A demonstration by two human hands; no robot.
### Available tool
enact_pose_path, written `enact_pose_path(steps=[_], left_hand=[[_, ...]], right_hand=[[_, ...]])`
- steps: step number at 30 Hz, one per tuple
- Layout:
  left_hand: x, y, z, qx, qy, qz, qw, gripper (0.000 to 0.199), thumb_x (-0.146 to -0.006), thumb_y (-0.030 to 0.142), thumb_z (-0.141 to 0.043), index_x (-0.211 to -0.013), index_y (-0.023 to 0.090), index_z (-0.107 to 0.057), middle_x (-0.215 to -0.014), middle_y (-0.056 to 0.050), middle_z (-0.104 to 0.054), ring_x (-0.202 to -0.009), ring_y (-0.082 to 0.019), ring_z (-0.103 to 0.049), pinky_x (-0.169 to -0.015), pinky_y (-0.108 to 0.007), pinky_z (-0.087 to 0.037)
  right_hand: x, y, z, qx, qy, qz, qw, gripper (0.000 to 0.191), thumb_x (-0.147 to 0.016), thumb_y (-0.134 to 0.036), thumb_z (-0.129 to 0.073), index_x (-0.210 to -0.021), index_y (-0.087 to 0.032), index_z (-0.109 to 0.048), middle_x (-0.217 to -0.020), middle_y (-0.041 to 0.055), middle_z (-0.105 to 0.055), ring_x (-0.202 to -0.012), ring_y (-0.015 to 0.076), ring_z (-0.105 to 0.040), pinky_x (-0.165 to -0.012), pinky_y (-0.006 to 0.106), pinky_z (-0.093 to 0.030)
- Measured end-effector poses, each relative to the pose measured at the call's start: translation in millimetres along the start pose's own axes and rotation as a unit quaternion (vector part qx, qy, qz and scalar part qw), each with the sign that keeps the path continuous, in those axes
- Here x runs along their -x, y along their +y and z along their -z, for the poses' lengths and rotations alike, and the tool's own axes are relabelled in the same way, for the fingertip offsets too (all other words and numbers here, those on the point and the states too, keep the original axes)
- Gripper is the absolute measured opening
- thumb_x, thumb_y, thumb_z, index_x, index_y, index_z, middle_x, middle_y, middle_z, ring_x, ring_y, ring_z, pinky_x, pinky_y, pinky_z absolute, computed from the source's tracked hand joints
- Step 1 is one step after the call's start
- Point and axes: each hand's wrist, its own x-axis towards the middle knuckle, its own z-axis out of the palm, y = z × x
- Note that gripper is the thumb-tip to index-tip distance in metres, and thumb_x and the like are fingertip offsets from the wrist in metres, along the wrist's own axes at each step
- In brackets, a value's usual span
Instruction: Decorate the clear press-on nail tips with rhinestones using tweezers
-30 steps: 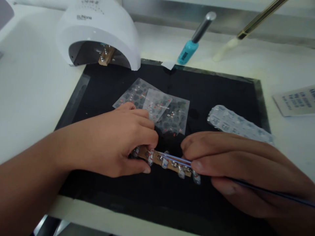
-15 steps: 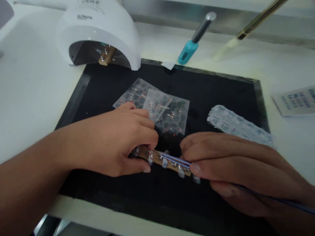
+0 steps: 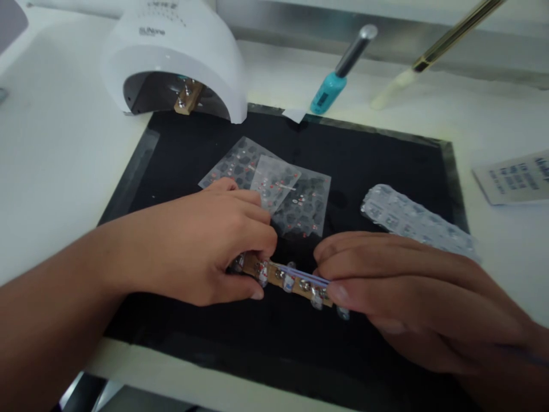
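Note:
My left hand (image 3: pixel 206 246) is closed around the left end of a narrow wooden nail stand (image 3: pixel 249 264), thumb in front and fingers behind. Several decorated false nails (image 3: pixel 289 282) sit along the stand on small metal mounts. In my right hand (image 3: pixel 412 292) is a pair of slim purplish tweezers (image 3: pixel 306 276), pinched between thumb and fingers. Their tips reach left over the stand to the red-and-white nail (image 3: pixel 263 273) beside my left fingers. Whether the tips grip anything is too small to tell. Sticker sheets (image 3: pixel 300 209) with red and white specks lie just behind my hands.
A black mat (image 3: pixel 206 337) covers the white table. At the back left stands a white nail lamp (image 3: pixel 184 46) with another wooden stand (image 3: pixel 187 100) inside. A turquoise bottle (image 3: pixel 328 91), a gold-handled brush (image 3: pixel 450 34), a clear nail-tip strip (image 3: pixel 412 217) and a printed card (image 3: pixel 514 177) lie around.
Both hands keep nearly the same place. The tweezers have tilted slightly, and their rear end shows less behind my right hand, which has turned a little.

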Motion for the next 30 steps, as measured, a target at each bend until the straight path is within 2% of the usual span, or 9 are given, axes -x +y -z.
enact_pose_path(steps=[6, 12, 20, 24, 30], left_hand=[[0.5, 0.2, 0.5, 0.002, 0.001, 0.001, 1.000, 0.014, -0.083, 0.028, -0.073, -0.077, 0.019, -0.065, -0.075, 0.002, -0.060, -0.078, -0.018, -0.052, -0.078, -0.037, -0.029], [1.2, 0.0, 0.7, -0.006, 0.002, -0.002, 1.000, 0.015, -0.083, 0.029, -0.073, -0.077, 0.019, -0.064, -0.075, 0.002, -0.060, -0.079, -0.019, -0.053, -0.078, -0.037, -0.029], [0.2, 0.2, 0.1, -0.012, 0.002, 0.001, 1.000, 0.015, -0.082, 0.030, -0.073, -0.076, 0.019, -0.065, -0.076, 0.001, -0.061, -0.079, -0.019, -0.052, -0.077, -0.037, -0.029], [0.4, -0.3, -0.4, -0.011, 0.003, 0.000, 1.000, 0.014, -0.082, 0.029, -0.074, -0.077, 0.019, -0.065, -0.076, 0.001, -0.061, -0.079, -0.019, -0.053, -0.077, -0.037, -0.029], [0.6, -0.2, -0.7, -0.005, 0.006, 0.001, 1.000, 0.014, -0.082, 0.029, -0.074, -0.077, 0.019, -0.066, -0.077, 0.001, -0.061, -0.080, -0.019, -0.053, -0.077, -0.036, -0.029]], right_hand=[[-2.9, 4.0, -1.7, -0.064, -0.002, -0.019, 0.998, 0.020, -0.104, -0.019, -0.041, -0.106, -0.013, -0.060, -0.080, 0.0060, -0.071, -0.092, 0.0120, -0.071, -0.087, 0.024, -0.060], [-1.6, 8.9, -2.8, -0.094, 0.024, -0.004, 0.995, 0.024, -0.100, -0.015, -0.042, -0.112, -0.018, -0.062, -0.085, 0.0084, -0.074, -0.088, 0.0188, -0.074, -0.078, 0.034, -0.065], [-10.1, 10.1, -6.3, -0.122, 0.060, -0.014, 0.991, 0.020, -0.096, -0.015, -0.047, -0.105, -0.018, -0.065, -0.078, 0.0078, -0.072, -0.074, 0.0187, -0.072, -0.067, 0.030, -0.065], [-10.0, 9.0, -7.5, -0.121, 0.072, -0.044, 0.989, 0.021, -0.097, -0.018, -0.046, -0.104, -0.021, -0.065, -0.077, 0.0060, -0.071, -0.075, 0.0190, -0.071, -0.069, 0.031, -0.065], [-11.2, 11.1, -10.9, -0.146, 0.097, -0.030, 0.984, 0.020, -0.091, -0.012, -0.050, -0.100, -0.017, -0.066, -0.078, 0.0070, -0.069, -0.076, 0.0172, -0.070, -0.070, 0.027, -0.063]])
